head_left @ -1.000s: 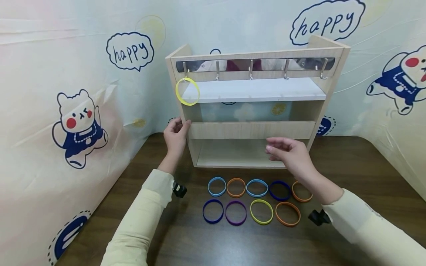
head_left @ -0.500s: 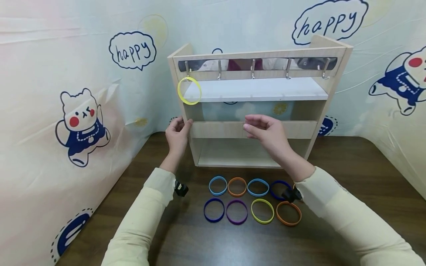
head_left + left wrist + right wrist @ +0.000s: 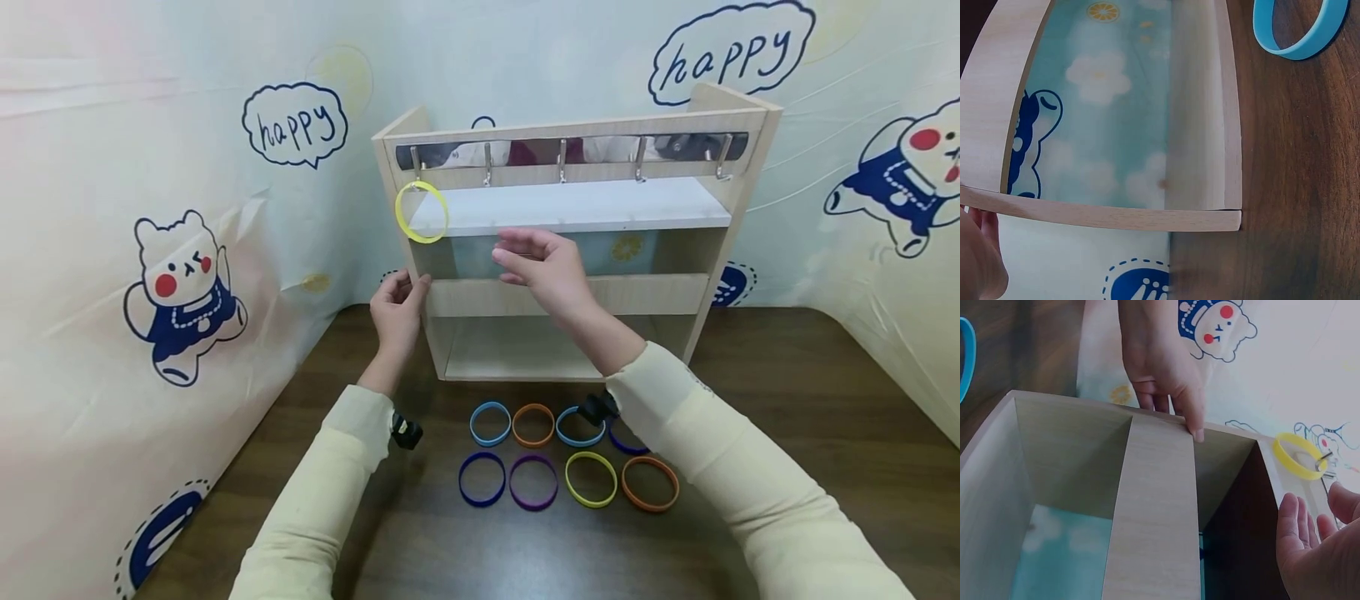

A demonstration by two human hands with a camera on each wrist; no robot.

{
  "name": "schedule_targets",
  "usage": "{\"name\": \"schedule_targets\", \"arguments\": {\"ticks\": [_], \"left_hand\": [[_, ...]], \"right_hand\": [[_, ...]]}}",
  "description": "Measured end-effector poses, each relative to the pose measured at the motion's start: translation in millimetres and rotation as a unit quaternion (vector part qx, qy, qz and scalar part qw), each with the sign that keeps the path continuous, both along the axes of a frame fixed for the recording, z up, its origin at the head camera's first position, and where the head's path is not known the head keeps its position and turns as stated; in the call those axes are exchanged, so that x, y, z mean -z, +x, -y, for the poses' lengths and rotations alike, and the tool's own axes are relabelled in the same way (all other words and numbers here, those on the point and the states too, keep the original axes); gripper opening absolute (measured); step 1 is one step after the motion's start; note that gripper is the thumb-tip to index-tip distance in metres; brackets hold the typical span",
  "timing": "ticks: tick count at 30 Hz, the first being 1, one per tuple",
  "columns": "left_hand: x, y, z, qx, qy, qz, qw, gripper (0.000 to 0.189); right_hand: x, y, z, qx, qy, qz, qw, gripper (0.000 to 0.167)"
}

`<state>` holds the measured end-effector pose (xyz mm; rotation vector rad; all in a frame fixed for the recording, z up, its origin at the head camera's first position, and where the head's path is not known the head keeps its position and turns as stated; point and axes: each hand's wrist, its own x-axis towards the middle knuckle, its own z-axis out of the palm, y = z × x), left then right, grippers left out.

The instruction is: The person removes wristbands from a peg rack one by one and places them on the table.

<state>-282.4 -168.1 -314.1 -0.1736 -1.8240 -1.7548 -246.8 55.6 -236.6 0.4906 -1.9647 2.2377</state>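
Observation:
A light wooden shelf rack (image 3: 570, 296) stands on the dark table, with a row of metal hooks along its top. My left hand (image 3: 397, 312) grips the rack's left side panel, the thumb over its front edge and the fingers outside. From the leftmost hook hangs a yellow wristband (image 3: 421, 212). My right hand (image 3: 547, 271) is in front of the rack, right of that wristband and apart from it; its fingers are relaxed with nothing between them. In the right wrist view both the left hand (image 3: 1166, 369) and the hanging yellow wristband (image 3: 1300, 456) show.
Wristbands lie in two rows before the rack, among them a light blue one (image 3: 490, 423), a purple one (image 3: 533, 482), a yellow one (image 3: 591, 479) and an orange one (image 3: 650, 484). My right sleeve (image 3: 720, 454) hides part of the back row. A printed cloth (image 3: 187, 100) hangs behind.
My right hand has moved left and up across the front of the rack, from its right half toward the hanging yellow wristband. The left hand has kept its hold on the side panel.

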Motion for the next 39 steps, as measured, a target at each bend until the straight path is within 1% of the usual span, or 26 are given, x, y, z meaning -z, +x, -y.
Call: {"name": "schedule_targets", "arguments": {"ticks": [8, 14, 18, 21, 27, 30, 34, 39], "left_hand": [[0.5, -0.3, -0.7, -0.001, -0.001, -0.006, 1.0, 0.028], [0.0, -0.1, -1.5, -0.005, -0.005, -0.002, 1.0, 0.027], [-0.5, -0.8, -1.9, -0.006, -0.002, -0.012, 0.9999, 0.025], [-0.8, -0.9, -2.2, -0.009, 0.001, -0.018, 0.9998, 0.024], [-0.5, -0.2, -1.8, -0.012, -0.007, -0.012, 0.9998, 0.025], [7.4, -9.8, 2.1, -0.011, -0.005, -0.011, 0.9999, 0.027], [18.9, -24.1, 7.1, -0.017, 0.003, -0.01, 0.9998, 0.029], [22.0, -26.8, 7.2, -0.025, 0.002, -0.015, 0.9996, 0.029]], "right_hand": [[-5.9, -11.0, 19.1, -0.009, -0.004, 0.013, 0.9999, 0.038], [-13.7, -11.0, 33.5, -0.015, 0.015, 0.012, 0.9997, 0.039], [-19.8, -10.1, 44.4, -0.019, 0.004, 0.02, 0.9996, 0.039], [-22.4, -10.2, 51.4, -0.015, -0.004, 0.03, 0.9994, 0.038], [-23.2, -13.0, 61.0, -0.005, -0.007, 0.044, 0.999, 0.038], [-23.8, -13.2, 64.1, -0.001, -0.003, 0.045, 0.999, 0.038], [-24.7, -13.0, 67.8, 0.001, -0.011, 0.045, 0.9989, 0.036], [-25.5, -13.2, 71.8, 0.002, -0.025, 0.054, 0.9982, 0.029]]}}
